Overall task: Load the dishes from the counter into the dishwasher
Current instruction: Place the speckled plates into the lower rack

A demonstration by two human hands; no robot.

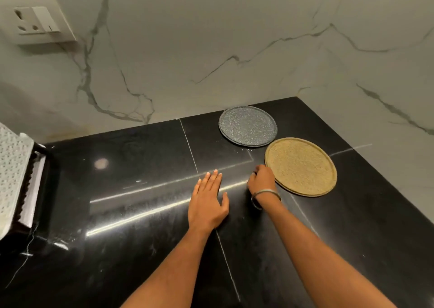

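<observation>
The fingers of the right hand (pixel 261 178) are being curled at the near-left rim of the round tan speckled plate (pixel 301 166), but a grip cannot be confirmed. The left hand (pixel 207 202) is being held flat and open on the black polished stone counter (pixel 131 213). The round grey speckled plate (pixel 247 126) is being left lying flat.

The right hand (pixel 261 178) hides its own curled fingers; the white perforated object (pixel 11 166) is cut off left.

A glossy black stone counter (pixel 131 213) with thin pale seams fills a corner, catching streaks of reflected light. White marble walls (pixel 211 37) with grey veining rise behind and to the right. A white socket and switch plate (pixel 37 21) sits upper left.
</observation>
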